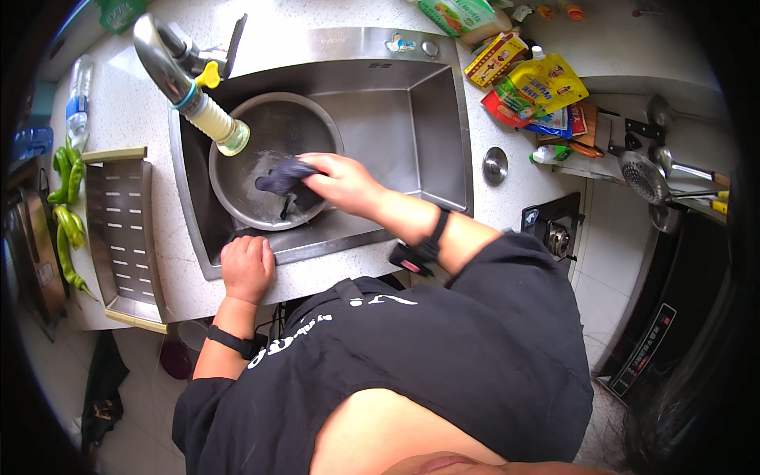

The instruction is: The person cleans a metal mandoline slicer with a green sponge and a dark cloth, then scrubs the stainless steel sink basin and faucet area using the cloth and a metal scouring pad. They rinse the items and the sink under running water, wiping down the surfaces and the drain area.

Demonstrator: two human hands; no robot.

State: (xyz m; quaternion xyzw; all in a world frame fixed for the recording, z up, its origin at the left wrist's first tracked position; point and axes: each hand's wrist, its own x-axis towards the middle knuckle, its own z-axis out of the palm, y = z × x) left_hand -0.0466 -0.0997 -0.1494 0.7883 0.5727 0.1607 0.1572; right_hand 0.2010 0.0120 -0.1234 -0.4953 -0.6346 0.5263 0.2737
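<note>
My right hand [341,181] grips a dark, wet cloth [288,178] over a round metal basin [219,196]. Part of the cloth hangs down into the basin, where the surface looks wet. The basin stands in the left part of a stainless steel sink [380,133]. On the sink's front rim rests my left hand [246,267], its fingers curled and nothing visible in them. Above the basin's left side is the spout of a faucet [205,116] with a ribbed extension; whether water runs from it I cannot tell.
A slotted steel drain tray [124,237] lies left of the sink, beside green peppers [68,178] and a plastic bottle [79,104]. To the right are a sink stopper [494,165], seasoning pouches [537,89], a gas stove knob [558,239] and a skimmer [643,177].
</note>
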